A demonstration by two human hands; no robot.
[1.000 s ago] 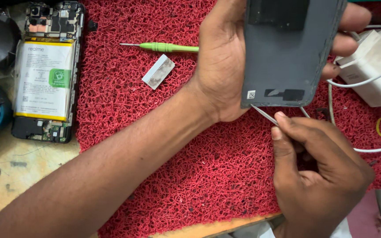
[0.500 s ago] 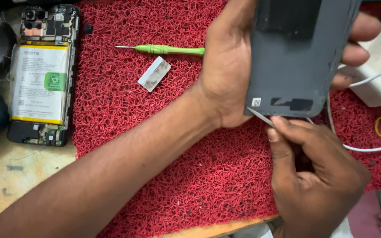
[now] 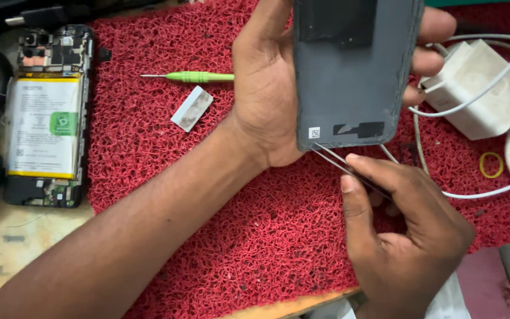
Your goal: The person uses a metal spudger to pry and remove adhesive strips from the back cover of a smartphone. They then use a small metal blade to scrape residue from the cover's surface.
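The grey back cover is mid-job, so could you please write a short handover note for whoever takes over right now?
Left hand: grips the grey back cover upright above the red mat.
Right hand: pinches metal tweezers, tips at the cover's lower left corner by a small sticker.
Nearby: opened phone with its battery exposed lies left of the mat; green screwdriver and white charger rest on the mat.
Done: cover is off.
Left: the corner work with the tweezers.

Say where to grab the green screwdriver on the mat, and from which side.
Take the green screwdriver by its thick green handle, from above. It lies flat on the red mat, thin metal tip pointing left, handle end beside the left hand. Fingers either side of the handle suit best.
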